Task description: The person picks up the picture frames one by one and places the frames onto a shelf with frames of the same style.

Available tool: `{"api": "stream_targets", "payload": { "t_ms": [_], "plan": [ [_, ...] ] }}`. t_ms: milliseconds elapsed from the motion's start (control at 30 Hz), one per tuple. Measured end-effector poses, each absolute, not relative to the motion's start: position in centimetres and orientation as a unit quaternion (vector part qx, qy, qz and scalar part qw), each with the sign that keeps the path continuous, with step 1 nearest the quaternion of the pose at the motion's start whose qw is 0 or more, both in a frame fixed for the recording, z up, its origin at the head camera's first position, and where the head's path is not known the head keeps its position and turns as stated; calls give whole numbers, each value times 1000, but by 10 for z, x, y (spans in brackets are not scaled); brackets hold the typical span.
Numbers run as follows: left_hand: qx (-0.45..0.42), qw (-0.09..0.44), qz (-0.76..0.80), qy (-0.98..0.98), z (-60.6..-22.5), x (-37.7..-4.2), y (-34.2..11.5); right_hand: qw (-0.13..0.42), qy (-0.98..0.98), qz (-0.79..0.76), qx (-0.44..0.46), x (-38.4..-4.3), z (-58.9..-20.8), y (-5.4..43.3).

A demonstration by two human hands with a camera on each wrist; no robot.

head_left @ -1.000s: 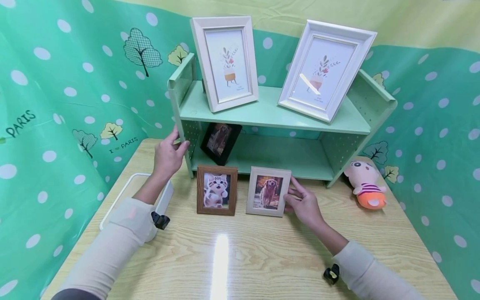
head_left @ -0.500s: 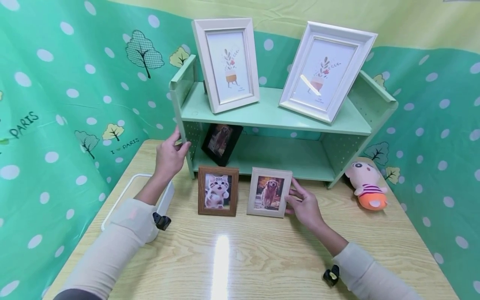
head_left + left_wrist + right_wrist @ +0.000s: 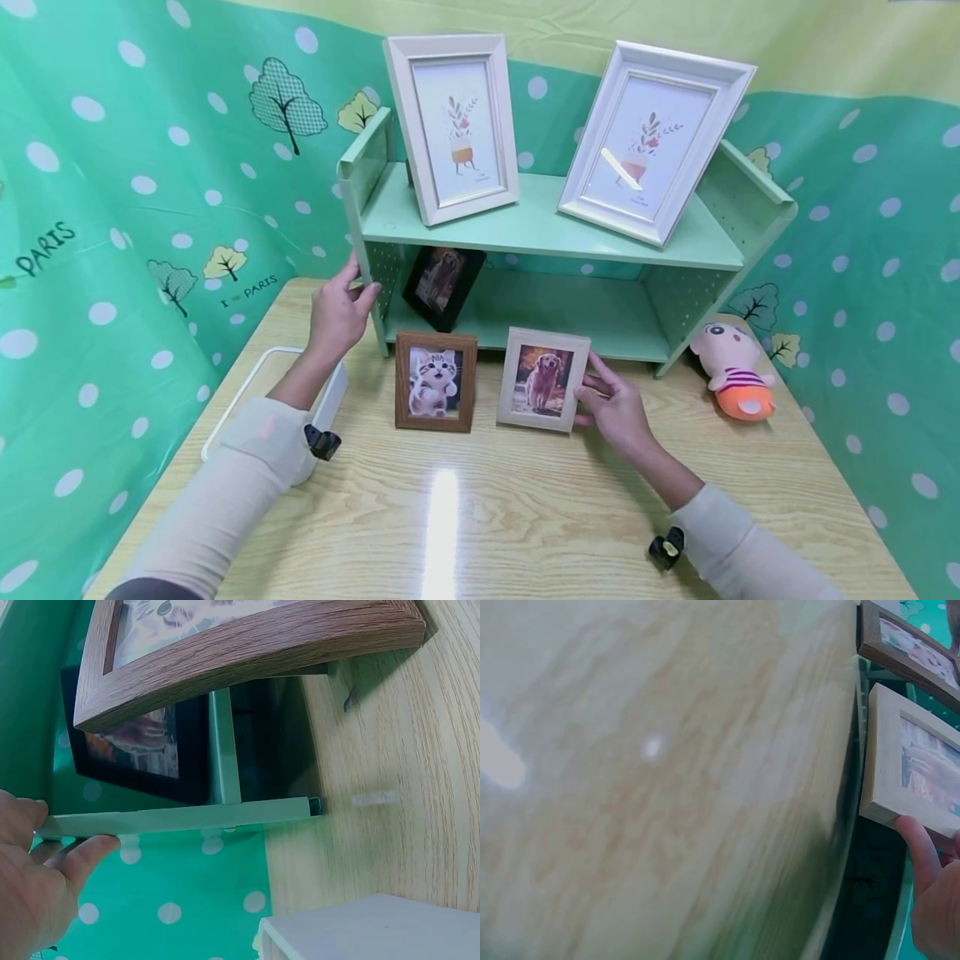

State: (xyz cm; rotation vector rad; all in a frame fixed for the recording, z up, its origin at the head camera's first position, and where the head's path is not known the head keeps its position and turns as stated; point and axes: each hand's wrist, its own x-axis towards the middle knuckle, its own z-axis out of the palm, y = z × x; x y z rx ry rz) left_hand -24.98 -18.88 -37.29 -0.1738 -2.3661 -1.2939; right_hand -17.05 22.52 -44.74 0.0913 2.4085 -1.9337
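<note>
The right hand (image 3: pixel 618 408) grips the pale frame (image 3: pixel 544 379) by its right side edge, thumb at the front border and the other fingers behind. The pale frame, which bears a photograph of a golden dog, is in front of the green shelf (image 3: pixel 592 308), near the middle of its width, and is slightly tilted; whether its lower edge touches the table (image 3: pixel 525 525) cannot be determined. The left hand (image 3: pixel 337 317) holds the left side panel of the green shelf, fingers and thumb set on either side of the board's edge. To the left of the pale frame, with a narrow gap between, the brown frame (image 3: pixel 435 382) stands on the table and shows a kitten. A black frame (image 3: pixel 442 287) sits tilted in the lower tier, at the left end, partly behind the brown frame as seen from the left wrist. The upper tier carries two items: the left white frame (image 3: pixel 457 133) and the right white frame (image 3: pixel 652 142), well apart, each with a potted-plant print; a streak of glare crosses the right one. A plush toy (image 3: pixel 733 371) in orange and stripes lies near the shelf's right end. A white container (image 3: pixel 330 404) is partly hidden by the left forearm.
</note>
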Motion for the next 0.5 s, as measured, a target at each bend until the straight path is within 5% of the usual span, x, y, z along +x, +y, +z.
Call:
{"api": "stream_targets", "payload": {
  "t_ms": [500],
  "plan": [
    [-53,214,-462,-859,-372,-250,-188,18,762,-647,30,-174,-428,222]
  ]
}}
